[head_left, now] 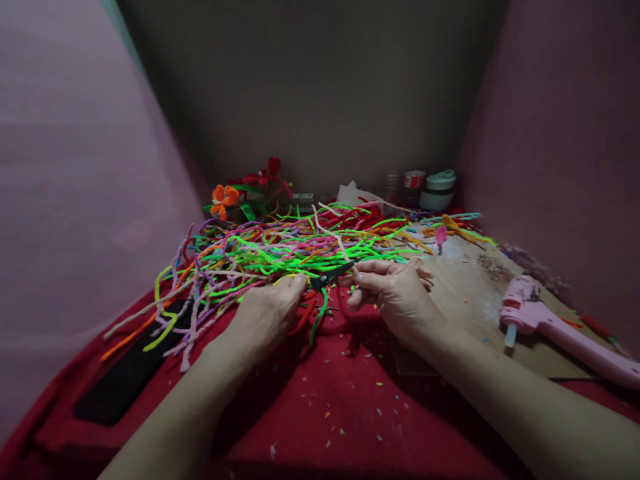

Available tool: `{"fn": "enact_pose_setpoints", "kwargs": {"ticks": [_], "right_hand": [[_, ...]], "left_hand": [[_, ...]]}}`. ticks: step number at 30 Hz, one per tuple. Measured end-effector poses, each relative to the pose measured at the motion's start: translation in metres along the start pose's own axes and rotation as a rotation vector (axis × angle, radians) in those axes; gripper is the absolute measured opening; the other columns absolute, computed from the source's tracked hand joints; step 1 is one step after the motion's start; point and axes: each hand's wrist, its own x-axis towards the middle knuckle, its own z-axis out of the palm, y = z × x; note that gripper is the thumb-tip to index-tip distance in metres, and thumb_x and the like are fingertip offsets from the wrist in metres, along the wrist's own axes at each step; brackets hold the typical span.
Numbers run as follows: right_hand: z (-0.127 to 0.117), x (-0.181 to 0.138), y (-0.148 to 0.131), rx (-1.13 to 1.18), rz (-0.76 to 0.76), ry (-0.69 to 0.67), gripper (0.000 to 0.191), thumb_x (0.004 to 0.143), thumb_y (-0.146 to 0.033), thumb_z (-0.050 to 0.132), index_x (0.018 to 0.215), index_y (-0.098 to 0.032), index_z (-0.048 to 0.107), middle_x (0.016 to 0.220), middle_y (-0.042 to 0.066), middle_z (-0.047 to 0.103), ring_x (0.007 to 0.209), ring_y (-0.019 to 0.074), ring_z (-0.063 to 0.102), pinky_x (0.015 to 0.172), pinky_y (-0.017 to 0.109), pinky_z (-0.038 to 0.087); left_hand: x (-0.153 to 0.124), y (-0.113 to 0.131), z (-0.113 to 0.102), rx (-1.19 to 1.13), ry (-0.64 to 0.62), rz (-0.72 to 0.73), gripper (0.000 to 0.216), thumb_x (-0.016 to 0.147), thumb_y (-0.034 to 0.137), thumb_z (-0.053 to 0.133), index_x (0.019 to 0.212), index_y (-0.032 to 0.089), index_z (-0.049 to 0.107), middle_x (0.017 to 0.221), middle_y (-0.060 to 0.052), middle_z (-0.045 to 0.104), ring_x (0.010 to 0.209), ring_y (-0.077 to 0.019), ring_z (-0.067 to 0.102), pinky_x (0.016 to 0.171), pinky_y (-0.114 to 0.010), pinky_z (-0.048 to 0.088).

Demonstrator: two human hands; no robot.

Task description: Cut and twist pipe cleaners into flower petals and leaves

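Over the red tablecloth [293,427], our left hand [270,305] grips a black, narrow metal tool [332,276], its tip beside our right hand [397,291], which pinches a pale, fuzzy stem [339,241]. Beyond, bright fuzzy stems [270,260] lie unshaped; one orange petalled flower [223,201] looks finished.

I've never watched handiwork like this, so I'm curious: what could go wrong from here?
The black-bladed tool in the left hand points at the fingers of the right hand; a slip might nip them. The pale fuzzy stem the right hand pinches could snag in the colourful pile.
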Motion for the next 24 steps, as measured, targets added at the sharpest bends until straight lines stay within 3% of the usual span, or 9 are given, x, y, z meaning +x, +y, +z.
{"fn": "enact_pose_setpoints", "kwargs": {"ticks": [7, 12, 17, 24], "right_hand": [[0.002, -0.002, -0.004, -0.068, -0.032, 0.046, 0.015, 0.064, -0.021, 0.066, 0.075, -0.013, 0.061, 0.065, 0.004, 0.068, 0.044, 0.0107, 0.059, 0.048, 0.024, 0.050], [0.001, -0.001, -0.001, -0.168, -0.077, 0.097, 0.013, 0.066, -0.022, 0.064, 0.074, -0.014, 0.059, 0.064, 0.004, 0.067, 0.045, 0.0115, 0.061, 0.047, 0.024, 0.049], [0.000, 0.000, 0.002, -0.260, -0.089, 0.132, 0.009, 0.069, -0.021, 0.061, 0.074, -0.015, 0.057, 0.065, 0.003, 0.067, 0.047, 0.0119, 0.062, 0.047, 0.023, 0.047], [0.001, 0.000, 0.001, -0.327, -0.073, 0.162, 0.008, 0.069, -0.020, 0.061, 0.074, -0.015, 0.056, 0.060, 0.001, 0.064, 0.047, 0.0124, 0.062, 0.045, 0.023, 0.046]], "left_hand": [[0.001, -0.008, 0.007, -0.012, 0.039, -0.085, 0.016, 0.082, 0.018, 0.033, 0.086, 0.017, 0.049, 0.065, -0.003, 0.055, 0.049, -0.0147, 0.053, 0.042, -0.025, 0.026], [0.002, -0.009, 0.010, -0.077, 0.089, -0.014, 0.018, 0.078, 0.013, 0.035, 0.084, 0.018, 0.051, 0.064, -0.003, 0.053, 0.053, -0.0150, 0.051, 0.046, -0.025, 0.031], [0.002, -0.008, 0.010, 0.034, 0.098, 0.036, 0.018, 0.077, 0.011, 0.037, 0.086, 0.017, 0.052, 0.069, -0.006, 0.056, 0.054, -0.0177, 0.052, 0.045, -0.027, 0.029], [0.000, -0.003, 0.002, 0.137, 0.090, -0.001, 0.018, 0.077, 0.011, 0.038, 0.087, 0.017, 0.052, 0.074, -0.007, 0.058, 0.054, -0.0205, 0.056, 0.043, -0.028, 0.027]]}}
